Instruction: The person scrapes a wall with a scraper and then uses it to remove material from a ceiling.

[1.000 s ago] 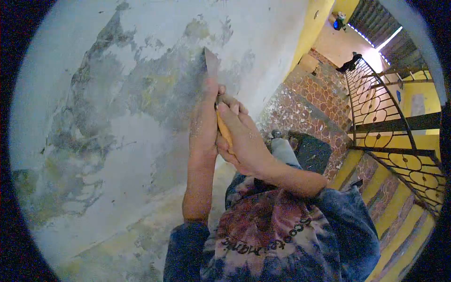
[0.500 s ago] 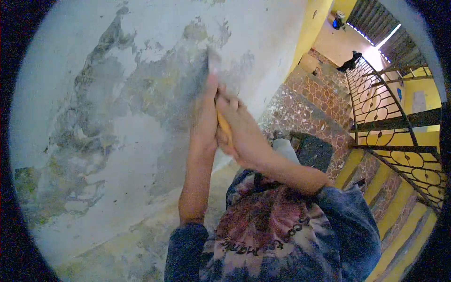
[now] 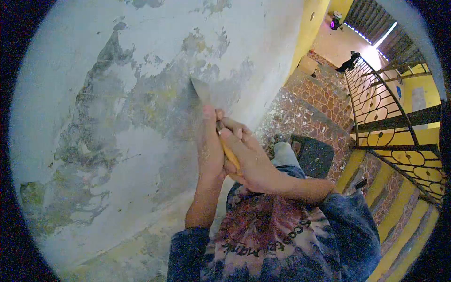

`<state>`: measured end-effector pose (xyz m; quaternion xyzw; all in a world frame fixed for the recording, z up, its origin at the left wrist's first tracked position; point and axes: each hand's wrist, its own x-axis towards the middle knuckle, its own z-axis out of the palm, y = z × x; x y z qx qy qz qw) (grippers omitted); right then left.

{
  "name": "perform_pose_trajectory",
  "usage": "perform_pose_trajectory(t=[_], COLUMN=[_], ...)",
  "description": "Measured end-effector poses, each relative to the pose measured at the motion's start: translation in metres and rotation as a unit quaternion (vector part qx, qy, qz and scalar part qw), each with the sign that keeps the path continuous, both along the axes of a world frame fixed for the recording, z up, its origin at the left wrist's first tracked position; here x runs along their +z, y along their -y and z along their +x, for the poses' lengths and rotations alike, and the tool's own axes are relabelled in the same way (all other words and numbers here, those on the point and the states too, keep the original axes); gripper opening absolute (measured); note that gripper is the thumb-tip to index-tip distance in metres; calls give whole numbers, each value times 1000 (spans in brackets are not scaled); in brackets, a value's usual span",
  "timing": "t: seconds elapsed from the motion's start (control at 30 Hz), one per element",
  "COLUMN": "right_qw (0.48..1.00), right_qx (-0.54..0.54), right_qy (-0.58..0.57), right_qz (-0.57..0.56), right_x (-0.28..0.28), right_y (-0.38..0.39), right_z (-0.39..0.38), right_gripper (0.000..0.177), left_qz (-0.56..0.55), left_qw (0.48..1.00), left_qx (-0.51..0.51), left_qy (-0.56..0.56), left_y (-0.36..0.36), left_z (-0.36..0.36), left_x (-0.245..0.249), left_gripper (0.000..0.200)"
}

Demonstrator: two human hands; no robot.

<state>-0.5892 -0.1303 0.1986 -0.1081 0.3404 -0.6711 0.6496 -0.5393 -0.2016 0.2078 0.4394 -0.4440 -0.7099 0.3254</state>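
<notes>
A scraper with a yellow handle [image 3: 230,155] and a flat metal blade [image 3: 201,89] is held in both my hands. My right hand [image 3: 253,162] wraps round the handle, its fingers folded over it. My left hand [image 3: 210,148] presses along the other side, with its fingertips up by the base of the blade. The blade tip meets the wall [image 3: 136,145], where white paint is patchy and grey-green bare areas show. Part of the handle is hidden between my palms.
Pale flakes litter the stone-patterned floor [image 3: 324,89] beside the wall. A dark mat-like piece [image 3: 315,156] lies near my leg. Yellow-edged steps [image 3: 390,207] descend on the right along a black metal railing [image 3: 376,108]. A dark cloth hangs at the railing's far end.
Both hands and the scraper have moved down the wall, towards my body. The blade now leans more to the left and shows its flat face.
</notes>
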Motion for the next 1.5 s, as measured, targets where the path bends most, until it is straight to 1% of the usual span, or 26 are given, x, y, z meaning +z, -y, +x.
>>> perform_pose_trajectory(t=[0.07, 0.1, 0.13, 0.17, 0.23, 0.3, 0.33, 0.4, 0.43, 0.5, 0.57, 0.6, 0.67, 0.73, 0.8, 0.87, 0.93, 1.0, 1.07, 1.1, 1.17, 1.23, 1.3, 1.33, 1.4, 1.5], right_qw=[1000, 999, 999, 1000, 999, 997, 997, 998, 998, 999, 999, 998, 998, 999, 1000, 999, 999, 1000, 999, 999, 999, 998, 976, 975, 991, 986], right_qx=[-19, -37, -34, 1, 37, 5, 2, 13, 16, -33, -45, -45, -43, -43, -3, -19, -24, -9, 0, 1, 9, 15, -121, -124, 15, 0], right_qy=[3, 4, 3, -2, -11, -74, -72, 48, 43, 19, 28, 35, 36, 30, 6, 21, 31, 11, -6, -13, -23, -33, -162, -162, -129, -156], right_qz=[3, 4, 5, -8, -30, -31, -28, -27, -31, 6, -2, 4, 4, -5, -27, -21, -12, -23, -35, -42, -42, -42, -81, -86, -38, -52], right_x=[8, 10, 8, 4, -2, -3, -1, 11, 12, 13, 10, 6, 1, 4, 7, 6, 3, 3, 2, 2, 1, -8, -17, -20, -8, -13], right_y=[4, 6, 7, 8, 13, 17, 19, 22, 20, 11, 19, 19, 23, 22, 11, 23, 24, 21, 16, 14, 10, 8, 17, 16, 4, 4], right_z=[5, 5, 3, -1, -4, -4, -6, -13, -11, -1, -5, -5, -13, -17, -12, -19, -19, -18, -18, -18, -18, -10, 2, -1, -6, 0], right_gripper=[33, 32, 32, 32, 31, 32, 32, 36, 36, 40, 39, 38, 37, 36, 35, 34, 34, 36, 39, 40, 42, 43, 42, 42, 40, 37], left_qz=[-1, 0, -9, -16, -7, 3, 6, 15, 6, -6, -29, -21, -1, 3, 8, -2, 1, -8, 1, -4, -16, -18, -29, -42, -44, -43], left_qw=[997, 997, 999, 999, 999, 998, 997, 997, 996, 996, 999, 999, 996, 998, 1000, 995, 996, 996, 999, 999, 993, 995, 997, 997, 997, 995], left_qx=[-24, -21, -30, -38, -41, -54, -50, -39, -55, -76, 17, 17, -53, -35, -24, -34, -36, -38, 14, 10, -1, -2, -6, 0, 10, -2], left_qy=[-78, -80, -43, -3, -23, -39, -54, -72, -67, -56, 15, 19, -68, -45, -12, -90, -81, -78, -51, -52, -116, -96, -76, -71, -57, -87], left_y=[4, 8, 14, 16, 15, 20, 27, 25, 25, 23, 19, 19, 30, 22, 23, 24, 30, 25, 4, 8, 9, 5, 1, -1, -3, 3], left_z=[8, 7, 4, 4, 6, 1, -5, -4, -3, -2, -5, -7, -21, -15, -12, -8, -18, -25, -18, -18, -12, -9, -7, -5, 0, -1], left_x=[-5, -3, 1, 3, 4, 5, 4, 1, 1, 0, -2, -1, 6, 7, 4, -6, -8, 0, 13, 9, -5, -4, 0, 1, -2, -2], left_gripper=[40, 40, 40, 40, 40, 40, 40, 40, 39, 39, 40, 40, 40, 41, 42, 44, 44, 44, 44, 44, 43, 44, 44, 44, 44, 45])
